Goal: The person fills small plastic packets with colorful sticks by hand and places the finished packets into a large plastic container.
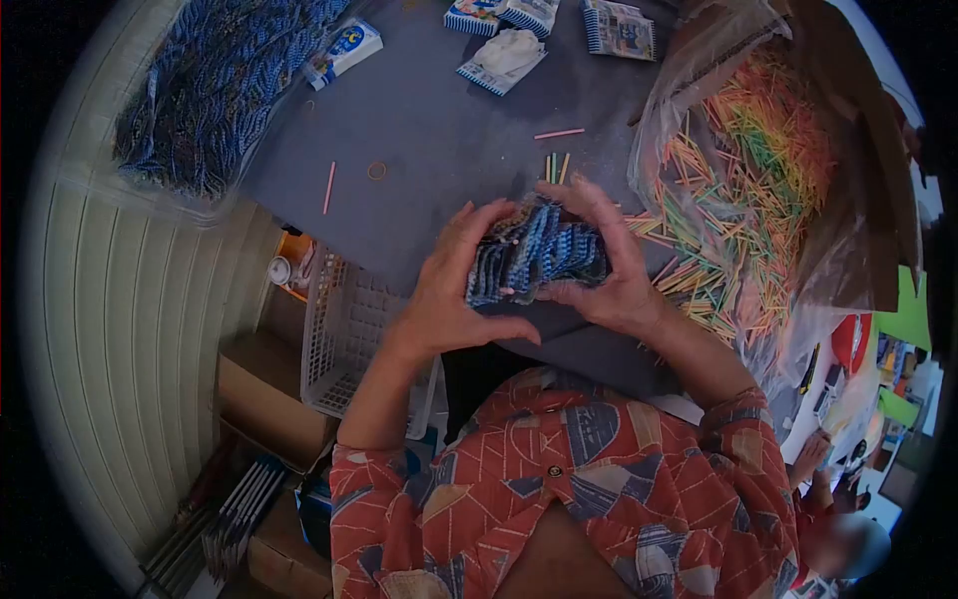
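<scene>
Between my two hands is a stack of small blue-and-white packets (544,250) with zigzag edges, standing side by side. My left hand (444,275) curves around the stack's left side, its thumb stretched out below. My right hand (621,265) grips the right side, fingers over the top and thumb along the lower edge. Just beyond my right fingers, a few thin coloured sticks (557,167) lie on the grey tabletop (429,110). A lone pink stick (559,134) lies farther back.
Many blue packets (230,90) fill a clear container at upper left, beside a white-and-blue tube (344,52). Small printed booklets or packs (619,30) lie at the back. A plastic-lined box of coloured sticks (768,180) stands right. A white basket (344,309) sits lower left.
</scene>
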Tool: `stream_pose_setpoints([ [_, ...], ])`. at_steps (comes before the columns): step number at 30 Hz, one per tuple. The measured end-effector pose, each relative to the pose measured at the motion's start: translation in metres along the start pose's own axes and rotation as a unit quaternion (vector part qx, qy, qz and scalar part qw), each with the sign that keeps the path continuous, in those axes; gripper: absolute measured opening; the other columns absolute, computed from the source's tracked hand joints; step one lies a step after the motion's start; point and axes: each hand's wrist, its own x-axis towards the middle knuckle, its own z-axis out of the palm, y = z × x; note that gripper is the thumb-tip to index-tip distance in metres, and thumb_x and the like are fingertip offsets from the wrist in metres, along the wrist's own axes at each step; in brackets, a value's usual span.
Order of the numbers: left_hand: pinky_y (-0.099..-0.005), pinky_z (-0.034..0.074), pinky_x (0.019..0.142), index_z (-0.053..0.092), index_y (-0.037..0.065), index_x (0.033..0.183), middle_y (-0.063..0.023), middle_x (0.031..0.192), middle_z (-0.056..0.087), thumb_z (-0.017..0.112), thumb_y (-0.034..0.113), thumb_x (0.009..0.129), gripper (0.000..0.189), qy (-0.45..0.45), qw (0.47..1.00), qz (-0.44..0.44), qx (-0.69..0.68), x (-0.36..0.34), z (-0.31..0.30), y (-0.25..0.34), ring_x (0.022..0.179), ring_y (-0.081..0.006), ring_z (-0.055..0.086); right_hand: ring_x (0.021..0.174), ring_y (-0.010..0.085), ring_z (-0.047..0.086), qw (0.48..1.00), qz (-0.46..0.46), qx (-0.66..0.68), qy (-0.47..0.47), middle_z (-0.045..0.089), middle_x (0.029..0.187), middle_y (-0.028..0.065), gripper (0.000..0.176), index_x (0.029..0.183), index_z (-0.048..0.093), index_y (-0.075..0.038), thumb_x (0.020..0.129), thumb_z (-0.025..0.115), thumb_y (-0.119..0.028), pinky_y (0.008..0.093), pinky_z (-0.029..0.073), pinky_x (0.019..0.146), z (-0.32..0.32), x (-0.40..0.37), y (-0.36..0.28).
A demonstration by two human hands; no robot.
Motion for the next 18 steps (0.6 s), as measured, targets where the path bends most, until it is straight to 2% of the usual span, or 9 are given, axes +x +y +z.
stream_pose_setpoints([
  [2, -0.0404, 0.043, 0.106, 0.045, 0.001, 0.140, -0.0175, 0.133, 0.057, 0.095, 0.019, 0.056, 0.100, 0.009, 1.000, -0.005, 0.001, -0.004, 0.006, -0.007, 0.124, -0.0310, 0.056, 0.136, 0.0348, 0.045, 0.995, -0.017, -0.091, -0.042, 0.044, 0.147, 0.0235, 0.101, 0.149, 0.030, -0.001, 0.064, 0.085, -0.003, 0.0421, 0.036, 0.112, -0.002, 0.004, -0.006],
  [3, -0.0396, 0.042, 0.107, 0.043, 0.000, 0.142, -0.0190, 0.135, 0.056, 0.096, 0.019, 0.056, 0.103, 0.015, 1.000, -0.005, 0.005, -0.006, 0.007, -0.011, 0.126, -0.0296, 0.055, 0.136, 0.0348, 0.045, 0.995, -0.017, -0.090, -0.047, 0.044, 0.147, 0.0235, 0.101, 0.149, 0.030, -0.001, 0.064, 0.085, -0.003, 0.0421, 0.036, 0.112, -0.003, 0.005, -0.006],
  [4, -0.0396, 0.042, 0.107, 0.043, 0.000, 0.142, -0.0190, 0.135, 0.056, 0.096, 0.019, 0.056, 0.103, 0.020, 1.000, -0.007, 0.004, -0.006, 0.004, -0.015, 0.126, -0.0296, 0.055, 0.138, 0.0368, 0.042, 0.991, -0.058, -0.119, -0.033, 0.041, 0.149, 0.0227, 0.100, 0.148, 0.034, -0.004, 0.063, 0.086, -0.004, 0.0447, 0.036, 0.111, -0.005, 0.006, -0.006],
  [6, -0.0438, 0.041, 0.109, 0.043, 0.002, 0.141, -0.0187, 0.136, 0.053, 0.093, 0.018, 0.056, 0.099, 0.008, 0.998, 0.057, 0.015, -0.005, -0.001, -0.022, 0.128, -0.0358, 0.052, 0.139, 0.0388, 0.039, 0.984, -0.099, -0.147, -0.024, 0.038, 0.151, 0.0219, 0.099, 0.147, 0.037, -0.006, 0.061, 0.086, -0.005, 0.0473, 0.035, 0.111, -0.010, 0.010, -0.009],
  [8, -0.0445, 0.040, 0.109, 0.042, 0.002, 0.141, -0.0188, 0.138, 0.052, 0.091, 0.016, 0.057, 0.099, 0.001, 0.999, 0.047, 0.010, -0.004, -0.002, -0.017, 0.128, -0.0361, 0.051, 0.139, 0.0417, 0.037, 0.958, -0.163, -0.218, -0.092, 0.036, 0.153, 0.0180, 0.092, 0.142, 0.048, -0.019, 0.058, 0.084, -0.007, 0.0517, 0.036, 0.109, -0.016, 0.019, -0.015],
  [9, -0.0451, 0.040, 0.109, 0.041, 0.002, 0.142, -0.0189, 0.139, 0.051, 0.090, 0.014, 0.057, 0.098, -0.012, 0.999, 0.039, 0.005, -0.004, -0.001, -0.014, 0.129, -0.0364, 0.050, 0.139, 0.0417, 0.037, 0.958, -0.163, -0.217, -0.096, 0.036, 0.153, 0.0180, 0.092, 0.142, 0.048, -0.019, 0.058, 0.084, -0.007, 0.0517, 0.036, 0.109, -0.013, 0.021, -0.015],
  [11, -0.0447, 0.041, 0.109, 0.040, 0.002, 0.142, -0.0192, 0.139, 0.051, 0.088, 0.013, 0.058, 0.098, -0.010, 0.999, 0.033, 0.021, -0.007, 0.003, -0.014, 0.129, -0.0369, 0.050, 0.138, 0.0419, 0.038, 0.928, -0.245, -0.240, -0.145, 0.035, 0.153, 0.0157, 0.082, 0.132, 0.057, -0.031, 0.058, 0.081, -0.006, 0.0525, 0.039, 0.104, -0.004, 0.023, -0.013],
  [14, -0.0438, 0.042, 0.108, 0.039, 0.002, 0.143, -0.0196, 0.138, 0.051, 0.086, 0.011, 0.060, 0.096, 0.004, 0.999, 0.021, 0.024, -0.009, 0.008, -0.017, 0.128, -0.0378, 0.051, 0.136, 0.0416, 0.039, 0.924, -0.218, -0.263, -0.172, 0.032, 0.155, 0.0149, 0.077, 0.129, 0.060, -0.035, 0.060, 0.080, -0.006, 0.0518, 0.041, 0.102, -0.004, 0.025, -0.007],
  [18, -0.0426, 0.046, 0.103, 0.041, 0.002, 0.140, -0.0197, 0.134, 0.054, 0.085, 0.011, 0.062, 0.090, 0.039, 0.999, 0.019, 0.025, -0.014, 0.014, -0.023, 0.123, -0.0385, 0.055, 0.134, 0.0407, 0.041, 0.913, -0.212, -0.287, -0.198, 0.035, 0.151, 0.0161, 0.076, 0.130, 0.060, -0.034, 0.062, 0.081, -0.009, 0.0521, 0.043, 0.100, 0.001, 0.029, -0.019],
])
